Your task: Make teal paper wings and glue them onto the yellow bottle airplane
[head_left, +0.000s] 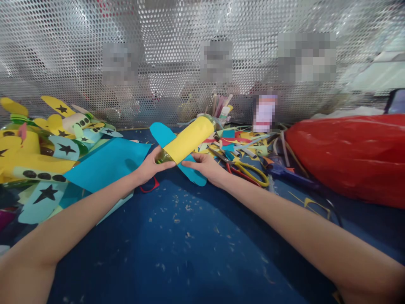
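Note:
A plastic bottle wrapped in yellow paper [191,138] is held tilted above the blue table, its clear end pointing up and right. Beneath it crosses a blue paper wing [161,134], rounded at both ends. My left hand [151,165] is closed round the bottle's greenish lower end, thumb in front. With thumb and fingers, my right hand [207,168] pinches the wing close to the bottle's lower side. Part of the wing lies hidden behind the bottle. Left of my left hand are sheets of blue paper [110,158].
Finished-looking bottle planes [47,150] crowd the left. Scissors with yellow handles [253,171] lie among paper scraps [232,141] on the right, near a blue glue gun [292,174]. A large red plastic bag [351,156] bulges at far right. Behind stands a perforated metal screen [177,55].

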Demonstrator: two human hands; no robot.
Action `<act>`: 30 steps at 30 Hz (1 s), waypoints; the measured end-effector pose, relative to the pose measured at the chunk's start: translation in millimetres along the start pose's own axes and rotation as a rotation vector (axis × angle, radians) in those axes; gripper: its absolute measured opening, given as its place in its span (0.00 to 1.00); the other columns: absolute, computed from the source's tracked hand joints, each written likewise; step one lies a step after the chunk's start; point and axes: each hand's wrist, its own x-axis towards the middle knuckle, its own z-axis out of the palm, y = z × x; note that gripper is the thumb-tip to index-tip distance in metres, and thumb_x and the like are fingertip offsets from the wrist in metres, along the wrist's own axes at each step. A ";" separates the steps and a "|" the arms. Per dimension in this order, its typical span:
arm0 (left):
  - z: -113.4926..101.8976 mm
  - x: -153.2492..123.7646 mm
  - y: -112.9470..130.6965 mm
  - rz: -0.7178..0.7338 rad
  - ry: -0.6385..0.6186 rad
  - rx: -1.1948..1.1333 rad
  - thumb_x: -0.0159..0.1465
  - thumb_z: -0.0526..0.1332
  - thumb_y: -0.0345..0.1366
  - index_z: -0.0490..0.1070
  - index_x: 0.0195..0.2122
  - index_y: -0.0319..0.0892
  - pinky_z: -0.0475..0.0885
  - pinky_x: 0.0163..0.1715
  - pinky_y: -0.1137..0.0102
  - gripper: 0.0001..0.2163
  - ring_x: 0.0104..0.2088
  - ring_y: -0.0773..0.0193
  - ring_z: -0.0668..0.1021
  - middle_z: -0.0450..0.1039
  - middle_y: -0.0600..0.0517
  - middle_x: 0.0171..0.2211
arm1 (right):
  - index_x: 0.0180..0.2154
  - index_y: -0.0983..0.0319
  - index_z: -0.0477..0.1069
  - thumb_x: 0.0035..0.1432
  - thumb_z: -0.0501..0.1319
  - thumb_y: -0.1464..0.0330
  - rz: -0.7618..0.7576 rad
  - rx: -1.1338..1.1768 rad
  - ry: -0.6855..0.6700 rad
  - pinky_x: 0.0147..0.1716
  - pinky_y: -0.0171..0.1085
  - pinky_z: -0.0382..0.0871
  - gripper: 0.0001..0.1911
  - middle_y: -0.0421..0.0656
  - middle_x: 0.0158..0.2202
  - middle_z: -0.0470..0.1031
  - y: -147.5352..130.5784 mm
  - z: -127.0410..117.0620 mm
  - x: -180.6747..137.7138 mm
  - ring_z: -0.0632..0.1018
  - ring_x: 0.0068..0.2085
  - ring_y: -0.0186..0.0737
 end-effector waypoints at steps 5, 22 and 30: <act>0.0 2.0 -2.9 -0.083 0.059 -0.142 0.56 0.66 0.47 0.74 0.38 0.43 0.69 0.50 0.60 0.14 0.50 0.51 0.75 0.77 0.48 0.43 | 0.32 0.58 0.79 0.42 0.72 0.65 0.009 0.018 -0.047 0.36 0.38 0.74 0.11 0.40 0.33 0.81 -0.9 0.3 -0.1 0.77 0.29 0.34; -1.6 5.4 -1.3 -0.140 0.071 -0.254 0.51 0.69 0.38 0.73 0.32 0.41 0.70 0.39 0.67 0.11 0.38 0.57 0.78 0.78 0.51 0.34 | 0.32 0.61 0.79 0.47 0.70 0.61 0.035 -0.089 -0.057 0.34 0.36 0.73 0.11 0.41 0.32 0.81 -0.5 0.1 -1.3 0.77 0.28 0.34; -1.3 8.3 -2.8 -0.193 0.146 -0.318 0.53 0.67 0.46 0.71 0.29 0.40 0.70 0.36 0.66 0.14 0.35 0.57 0.77 0.75 0.52 0.29 | 0.33 0.60 0.79 0.53 0.65 0.60 -0.017 -0.155 -0.114 0.42 0.41 0.73 0.10 0.42 0.34 0.81 4.1 -2.5 1.4 0.79 0.34 0.37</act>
